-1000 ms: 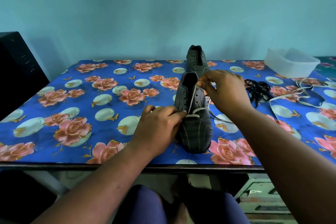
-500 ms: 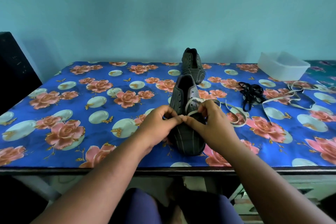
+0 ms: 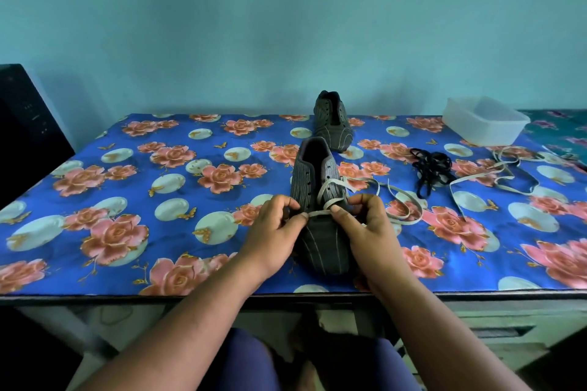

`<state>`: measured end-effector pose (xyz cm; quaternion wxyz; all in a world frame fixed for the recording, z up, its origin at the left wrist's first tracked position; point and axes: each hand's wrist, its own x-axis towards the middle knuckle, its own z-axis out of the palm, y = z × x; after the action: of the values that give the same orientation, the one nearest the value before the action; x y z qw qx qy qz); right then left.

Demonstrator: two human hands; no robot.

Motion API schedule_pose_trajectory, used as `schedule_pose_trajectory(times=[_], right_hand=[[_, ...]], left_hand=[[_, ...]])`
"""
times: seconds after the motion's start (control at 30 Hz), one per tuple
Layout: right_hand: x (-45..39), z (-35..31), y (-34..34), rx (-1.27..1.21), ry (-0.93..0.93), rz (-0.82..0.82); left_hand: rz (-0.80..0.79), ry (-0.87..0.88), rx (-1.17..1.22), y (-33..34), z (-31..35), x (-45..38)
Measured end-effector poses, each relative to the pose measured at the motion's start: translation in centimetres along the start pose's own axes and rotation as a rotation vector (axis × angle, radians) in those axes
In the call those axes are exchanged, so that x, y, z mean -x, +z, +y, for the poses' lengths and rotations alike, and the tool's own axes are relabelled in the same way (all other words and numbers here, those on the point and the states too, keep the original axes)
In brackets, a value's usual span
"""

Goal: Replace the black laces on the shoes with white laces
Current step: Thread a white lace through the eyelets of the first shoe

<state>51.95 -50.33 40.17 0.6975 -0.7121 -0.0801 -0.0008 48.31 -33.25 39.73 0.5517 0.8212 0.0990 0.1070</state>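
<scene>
Pinching the white lace [image 3: 319, 213] with the fingers [image 3: 303, 215] of the left hand [image 3: 273, 236] on one side and the thumb and fingers of the right hand [image 3: 365, 227] on the other, both narrowed tight on the flat band, stretching it across the lowest eyelets of the near shoe [image 3: 317, 200]. Resting that shoe toe-first at the front edge of the tabletop [image 3: 95, 200], with the long free end of the lace looping away to the right. Judging the step as seating the first crossbar: best keeping the band flat and untwisted, pulling evenly so both tails come out the same length, steadying the shoe with the heels of the hands so it does not slide. Waiting behind, the second shoe [image 3: 332, 124], apparently unlaced. Lying well to the right, the removed black laces [image 3: 432, 168] in a tangle, with another white lace [image 3: 495, 178] trailing just beside them, and a clear plastic box [image 3: 484, 120] at the far corner. Reading no brand, label or writing anywhere on the shoes, the cloth or the box; nothing legible.
</scene>
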Motion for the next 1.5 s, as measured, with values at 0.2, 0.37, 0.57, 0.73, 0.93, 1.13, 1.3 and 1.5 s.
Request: schedule_pose_trajectory(times=[0.2,0.37,0.57,0.73,0.93,1.13,1.3,1.5], right_hand=[[0.8,-0.3,-0.3,0.039,0.015,-0.003],[1.6,-0.5,-0.7,0.024,0.052,-0.019],[1.1,-1.1,-1.3,-0.007,0.176,-0.039],[-0.8,-2.6,-1.5,0.112,0.227,-0.010],[-1.1,-4.4,-0.9,0.051,0.246,0.002],[-1.1,-6.9,-0.6,-0.048,0.190,-0.046],[-1.6,-8.4,-0.7,-0.027,0.222,-0.096],[-2.3,-12.5,-1.8,-0.005,0.251,-0.120]], left_hand=[[-0.003,-0.006,0.048,0.2,-0.4,0.7],[0.013,0.004,0.055,0.5,-0.3,1.5],[0.017,-0.042,0.175,0.4,0.5,1.9],[0.089,0.212,-0.250,-0.5,2.9,-0.3],[0.079,0.158,-0.748,0.3,5.1,-0.7],[0.098,0.193,-0.750,-0.1,6.3,-0.9],[-0.001,0.165,-0.434,-0.8,7.2,-1.6],[-0.233,0.099,0.162,-4.0,10.8,-0.4]])
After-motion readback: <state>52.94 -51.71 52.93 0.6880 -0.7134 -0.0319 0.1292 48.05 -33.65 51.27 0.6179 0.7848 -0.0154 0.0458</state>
